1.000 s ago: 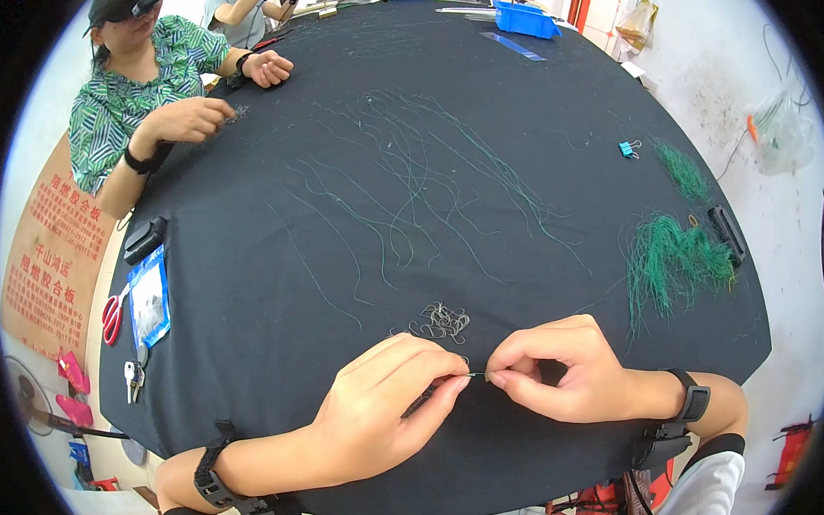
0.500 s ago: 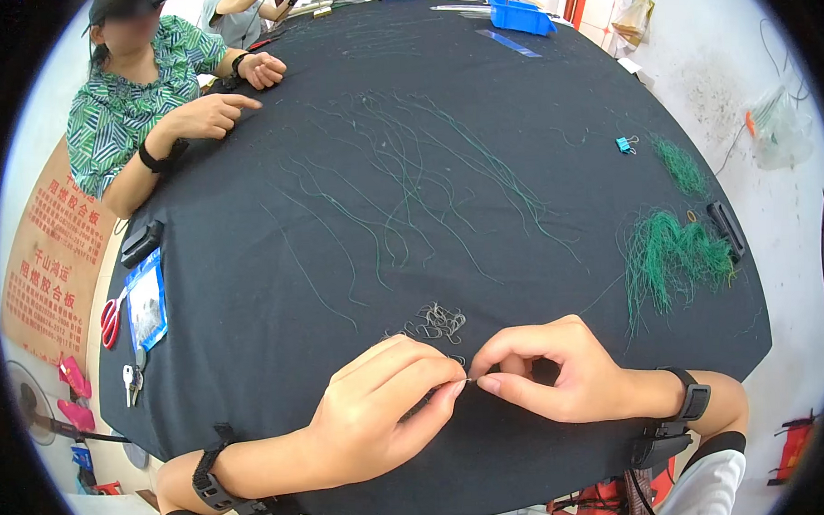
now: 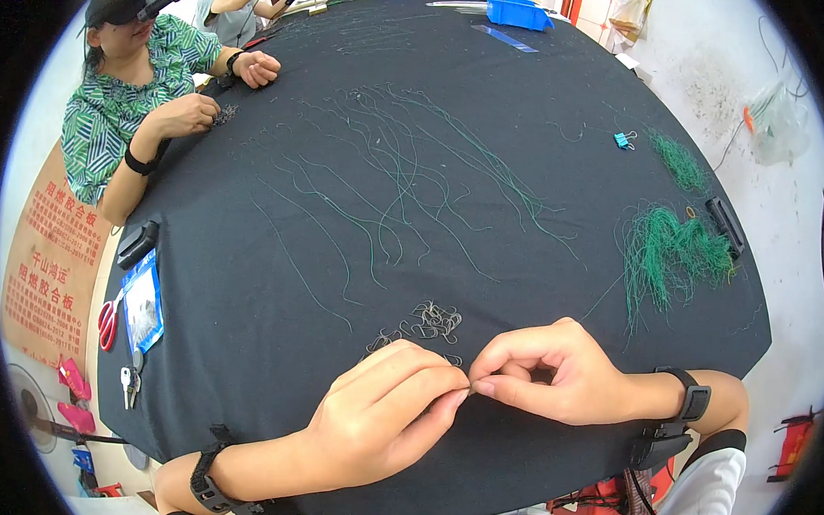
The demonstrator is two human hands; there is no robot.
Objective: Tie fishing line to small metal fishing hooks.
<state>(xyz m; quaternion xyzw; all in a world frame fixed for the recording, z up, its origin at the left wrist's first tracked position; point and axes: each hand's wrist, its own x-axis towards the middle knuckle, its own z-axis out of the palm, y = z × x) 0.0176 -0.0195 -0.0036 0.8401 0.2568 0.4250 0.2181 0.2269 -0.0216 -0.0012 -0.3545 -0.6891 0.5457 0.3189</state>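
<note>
1. A tiny dark thing (image 3: 472, 389) is where the tips of the two hands meet, over the black cloth (image 3: 531, 285); it is too small to tell what it is
2. The left hand (image 3: 386, 417) seems to pinch it between thumb and first finger, and the right hand (image 3: 561, 375) pinches from the other side, tips close together
3. If a pinch gets loose, the thing could slip and be hard to find on the dark cloth
4. A heap of bent metal hooks (image 3: 437, 322) lies just past the hands, and the left hand may hide some; a bump could spread them or prick a finger
5. Farther off are loose green threads (image 3: 502, 168), some crossing, so pulling one might tangle others
6. A big green bundle (image 3: 666, 253) lies to the right, with a blue clip (image 3: 624, 140) beyond
7. A blue packet (image 3: 143, 303), red scissors (image 3: 108, 324) and keys (image 3: 131, 385) lie to the left, well apart from the hands
8. A co-worker's hand (image 3: 189, 115) is at the far left edge
</note>
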